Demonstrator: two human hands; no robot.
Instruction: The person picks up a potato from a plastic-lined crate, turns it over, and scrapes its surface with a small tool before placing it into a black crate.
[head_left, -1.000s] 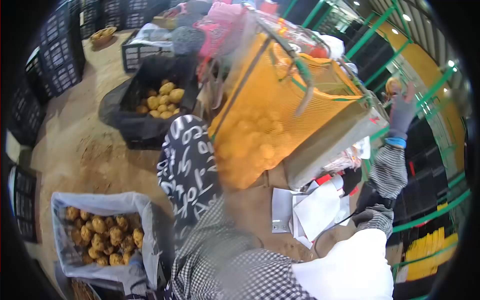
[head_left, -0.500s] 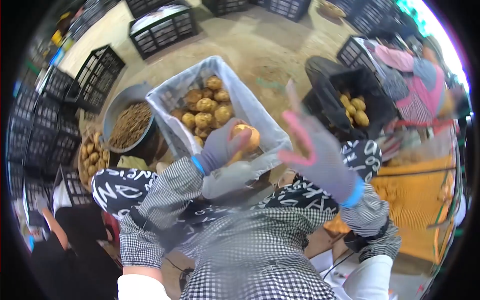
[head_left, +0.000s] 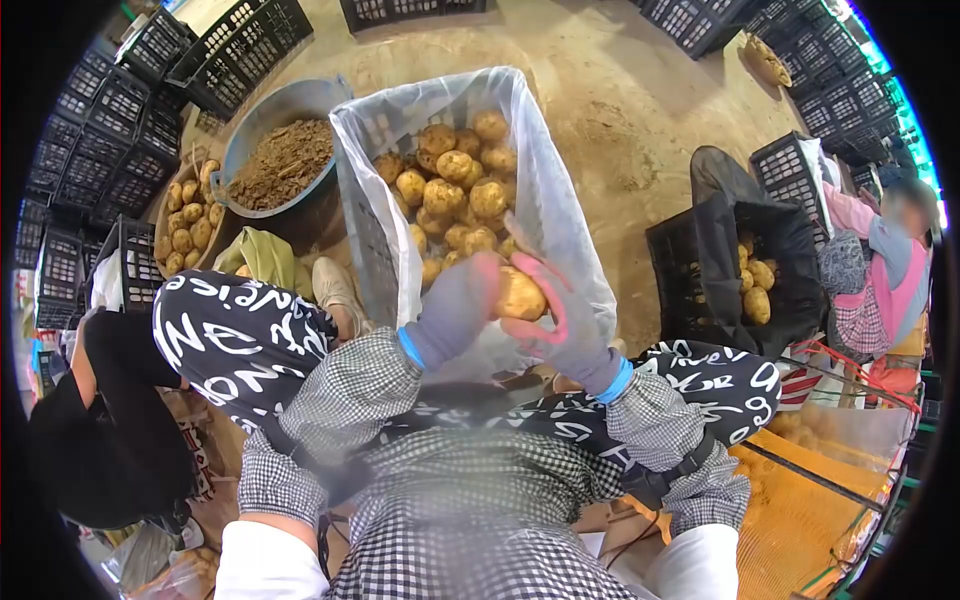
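Observation:
A potato (head_left: 522, 296) sits between my two gloved hands, above the near end of a crate with a white plastic liner (head_left: 568, 215). My left hand (head_left: 455, 312), blurred and in a grey glove, is closed against its left side. Around the potato's right side curve the pink-tipped fingers and thumb of my right hand (head_left: 572, 335). Many potatoes (head_left: 452, 190) are heaped in the lined crate just beyond my hands.
A blue tub of brown soil-like clods (head_left: 285, 165) stands left of the crate, beside a basket of potatoes (head_left: 186, 225). To the right, a black-lined crate (head_left: 690, 265) holds potatoes, with a person in pink (head_left: 880, 255) near it. Black crates (head_left: 240, 55) stand around the floor.
My right hand has come down and left from the air to the potato that my left hand was holding. The view has shifted, so the lined crate shows higher and further right.

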